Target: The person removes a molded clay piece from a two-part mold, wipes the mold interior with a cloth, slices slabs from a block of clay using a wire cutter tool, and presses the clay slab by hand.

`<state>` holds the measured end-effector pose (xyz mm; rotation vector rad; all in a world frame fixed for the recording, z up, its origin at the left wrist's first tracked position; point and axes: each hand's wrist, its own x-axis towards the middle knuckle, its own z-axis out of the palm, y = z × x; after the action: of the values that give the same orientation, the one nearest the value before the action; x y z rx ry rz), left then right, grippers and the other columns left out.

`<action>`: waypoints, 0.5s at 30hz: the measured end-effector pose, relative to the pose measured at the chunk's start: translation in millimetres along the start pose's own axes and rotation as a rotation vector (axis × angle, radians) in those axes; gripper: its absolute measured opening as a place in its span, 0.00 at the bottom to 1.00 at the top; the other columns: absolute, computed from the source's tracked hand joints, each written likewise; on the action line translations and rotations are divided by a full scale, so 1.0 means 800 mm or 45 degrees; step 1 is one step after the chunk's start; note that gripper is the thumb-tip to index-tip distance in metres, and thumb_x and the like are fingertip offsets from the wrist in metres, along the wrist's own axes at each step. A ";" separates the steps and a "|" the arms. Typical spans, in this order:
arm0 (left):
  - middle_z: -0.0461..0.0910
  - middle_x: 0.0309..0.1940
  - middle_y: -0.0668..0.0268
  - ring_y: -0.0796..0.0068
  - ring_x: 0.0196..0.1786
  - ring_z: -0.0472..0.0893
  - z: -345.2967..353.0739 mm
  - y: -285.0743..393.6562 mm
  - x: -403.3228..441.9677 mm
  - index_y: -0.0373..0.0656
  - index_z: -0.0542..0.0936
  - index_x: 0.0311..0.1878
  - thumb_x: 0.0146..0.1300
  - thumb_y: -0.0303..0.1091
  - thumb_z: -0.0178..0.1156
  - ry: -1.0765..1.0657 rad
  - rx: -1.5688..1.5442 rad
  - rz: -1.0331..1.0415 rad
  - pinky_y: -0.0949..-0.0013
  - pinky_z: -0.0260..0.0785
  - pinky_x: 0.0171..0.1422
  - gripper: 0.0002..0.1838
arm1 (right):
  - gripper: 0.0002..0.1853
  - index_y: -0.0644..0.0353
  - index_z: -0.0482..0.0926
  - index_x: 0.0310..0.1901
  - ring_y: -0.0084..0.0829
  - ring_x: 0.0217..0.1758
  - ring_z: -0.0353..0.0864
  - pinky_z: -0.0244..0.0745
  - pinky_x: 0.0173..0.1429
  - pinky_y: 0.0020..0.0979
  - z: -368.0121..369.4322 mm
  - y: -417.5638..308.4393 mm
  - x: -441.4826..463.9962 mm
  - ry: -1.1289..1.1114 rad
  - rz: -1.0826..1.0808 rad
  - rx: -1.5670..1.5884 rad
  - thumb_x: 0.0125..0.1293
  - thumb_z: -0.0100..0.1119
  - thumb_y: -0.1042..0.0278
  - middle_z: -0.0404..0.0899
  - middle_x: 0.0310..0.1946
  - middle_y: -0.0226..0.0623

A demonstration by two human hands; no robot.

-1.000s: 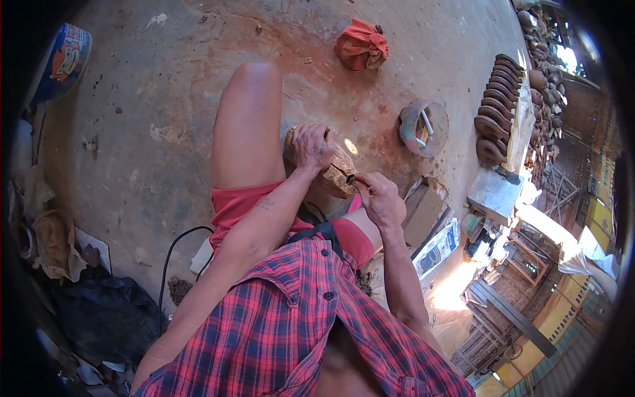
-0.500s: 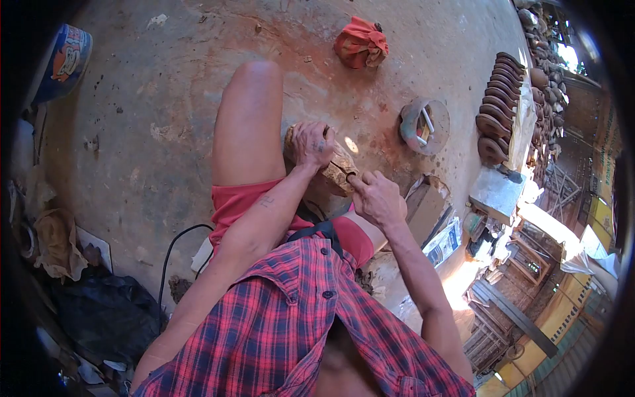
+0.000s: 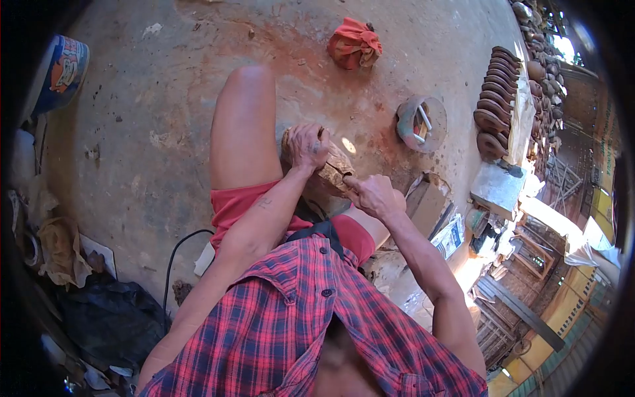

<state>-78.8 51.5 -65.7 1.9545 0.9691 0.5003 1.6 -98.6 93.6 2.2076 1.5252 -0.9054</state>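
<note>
A rough, tan-brown block (image 3: 338, 160), perhaps wood, sits between my legs. My left hand (image 3: 309, 147) is closed over its far left part, fingers wrapped on the upper side. My right hand (image 3: 377, 196) is closed at the near right end of the block. From its fingers a slim dark tool (image 3: 348, 176) reaches onto the block's surface; its handle is hidden in the fist, so I cannot tell its exact kind.
Ahead on the concrete floor lies a red cloth bundle (image 3: 355, 45). A round tub (image 3: 433, 135) holding white sticks stands to the right, near a row of brown discs (image 3: 496, 99). A printed bucket (image 3: 63, 74) is far left, and a black cable (image 3: 173, 255) curves beside me.
My right hand has shifted very slightly left along with the tool. My left hand keeps its hold on the block. The whole view has moved a little.
</note>
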 end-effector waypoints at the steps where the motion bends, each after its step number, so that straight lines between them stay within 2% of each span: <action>1: 0.85 0.37 0.55 0.51 0.47 0.82 -0.001 -0.001 0.001 0.43 0.83 0.33 0.66 0.44 0.62 -0.043 0.000 -0.017 0.51 0.67 0.60 0.13 | 0.16 0.43 0.82 0.51 0.53 0.33 0.88 0.79 0.35 0.53 -0.005 0.003 0.003 0.016 0.008 -0.008 0.67 0.65 0.46 0.84 0.25 0.48; 3: 0.85 0.36 0.55 0.51 0.47 0.82 -0.002 0.000 0.004 0.43 0.83 0.33 0.66 0.44 0.62 -0.075 -0.014 -0.026 0.51 0.67 0.60 0.14 | 0.17 0.44 0.81 0.49 0.52 0.33 0.88 0.79 0.35 0.53 -0.016 0.008 0.008 -0.094 -0.129 -0.081 0.67 0.65 0.43 0.84 0.25 0.47; 7: 0.85 0.36 0.55 0.50 0.46 0.82 -0.001 0.001 0.001 0.43 0.82 0.33 0.66 0.44 0.62 -0.039 -0.009 -0.019 0.50 0.68 0.59 0.14 | 0.18 0.45 0.81 0.47 0.53 0.34 0.88 0.79 0.36 0.53 -0.023 0.006 0.011 -0.129 -0.130 -0.108 0.67 0.64 0.41 0.84 0.26 0.47; 12: 0.85 0.36 0.55 0.50 0.46 0.82 -0.002 0.002 0.003 0.43 0.82 0.33 0.67 0.44 0.61 0.012 0.023 0.002 0.50 0.68 0.58 0.14 | 0.19 0.45 0.84 0.45 0.52 0.36 0.89 0.82 0.38 0.52 -0.018 0.003 0.008 -0.054 -0.054 0.065 0.65 0.65 0.40 0.86 0.28 0.48; 15: 0.86 0.36 0.55 0.50 0.46 0.83 0.005 -0.005 0.000 0.43 0.83 0.33 0.67 0.45 0.61 0.016 0.001 0.019 0.50 0.69 0.58 0.15 | 0.19 0.45 0.85 0.47 0.51 0.37 0.90 0.83 0.39 0.51 -0.034 -0.002 0.015 -0.149 -0.090 -0.124 0.63 0.68 0.42 0.87 0.29 0.46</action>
<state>-77.7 50.7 -71.5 1.9626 0.9634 0.5213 11.5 -73.8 106.5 2.0083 1.5668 -0.9434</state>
